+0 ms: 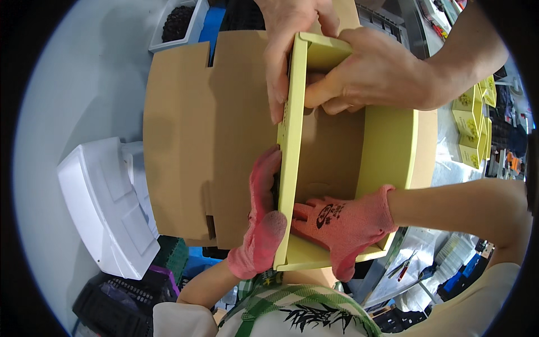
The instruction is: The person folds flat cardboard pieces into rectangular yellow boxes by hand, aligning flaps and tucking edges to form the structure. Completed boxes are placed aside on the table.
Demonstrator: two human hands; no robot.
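A yellow cardboard box [387, 149] with a brown inside stands open in front of me. My left hand [261, 222], in a pink glove, is closed on the box's left wall from outside, its thumb at the top rim. Inside the box is my right hand [348, 224], also pink-gloved. Its fingers stretch toward the inner face of that wall and its thumb spreads over the near wall; the fingertips are partly hidden. At the far end another person's bare hand [292, 50] lies along the outer wall. That person's other hand [370, 73] reaches inside the box.
Brown cardboard flaps [196, 146] spread out left of the box. Beyond them are a white plastic bin [106, 208] and a white tray [178, 25] of dark pieces. Yellow boxes [470, 123] stand on the metal table at right. Pliers [403, 272] lie near its front.
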